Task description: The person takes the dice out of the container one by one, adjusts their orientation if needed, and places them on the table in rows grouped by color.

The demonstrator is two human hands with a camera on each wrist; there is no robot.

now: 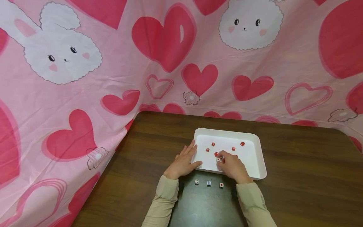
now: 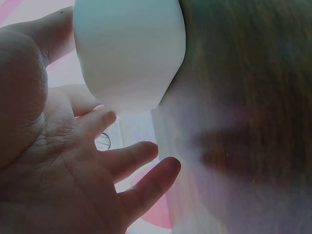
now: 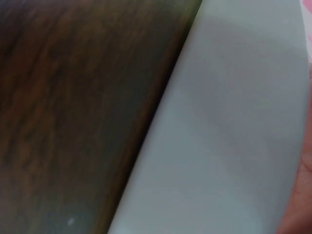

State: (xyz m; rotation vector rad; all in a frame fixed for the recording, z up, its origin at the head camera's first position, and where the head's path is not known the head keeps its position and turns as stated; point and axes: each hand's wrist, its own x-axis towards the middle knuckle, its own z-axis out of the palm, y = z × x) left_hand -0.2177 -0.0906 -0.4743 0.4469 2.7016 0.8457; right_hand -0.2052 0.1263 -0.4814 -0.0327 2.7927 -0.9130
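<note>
A shallow white tray holds several red dice scattered over its floor. My right hand reaches over the tray's near wall and pinches a white die between thumb and index finger, right beside a red die. At the tray's near left corner, my left hand rests on the rim with its fingers spread; the left wrist view shows its palm against the outside of the tray. Little of the right hand shows past the tray wall in the right wrist view.
Three white dice stand in a spaced row in front of the tray: one at left, one with blue pips, and one with a red pip. The brown wooden table meets a pink heart-patterned curtain behind and at left.
</note>
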